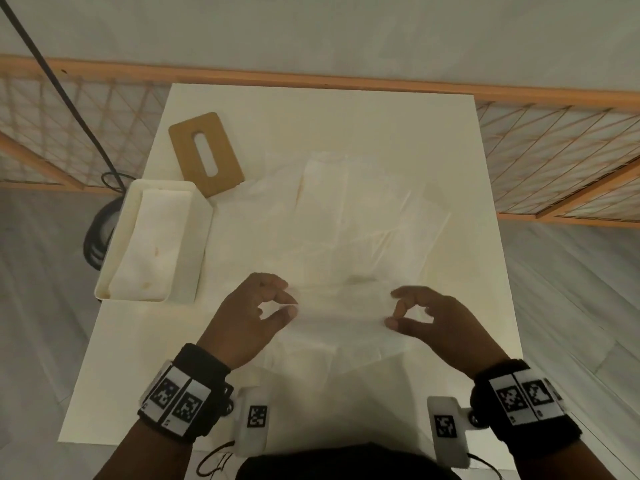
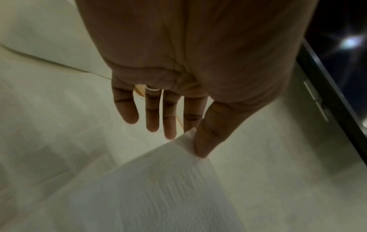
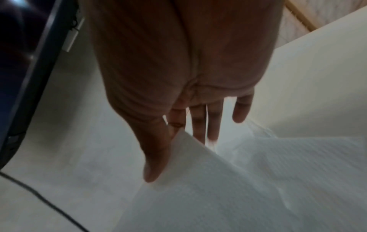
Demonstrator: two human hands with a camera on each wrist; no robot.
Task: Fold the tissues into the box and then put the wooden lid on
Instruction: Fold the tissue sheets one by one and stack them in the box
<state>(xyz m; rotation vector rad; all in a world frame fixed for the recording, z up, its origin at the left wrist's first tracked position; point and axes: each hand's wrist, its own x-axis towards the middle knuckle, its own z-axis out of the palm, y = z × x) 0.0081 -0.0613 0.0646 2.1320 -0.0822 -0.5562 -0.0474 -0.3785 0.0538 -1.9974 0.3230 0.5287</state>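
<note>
Left hand and right hand each pinch a corner of thin white tissue at lower centre, thumb against forefinger, lifting its edge to fold; open white box waits at left.

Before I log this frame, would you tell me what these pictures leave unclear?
- Loose tissues on the table, head view: white on white, overlapping; count unreadable.
- Box: depth of its tissue stack hidden by walls.
- Index fingertips, both wrist views: hidden behind the held tissue, pinched by left hand and right hand.

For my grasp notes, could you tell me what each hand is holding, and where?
One tissue: the left hand and right hand each pinch an upper corner between thumb and forefinger.
</note>
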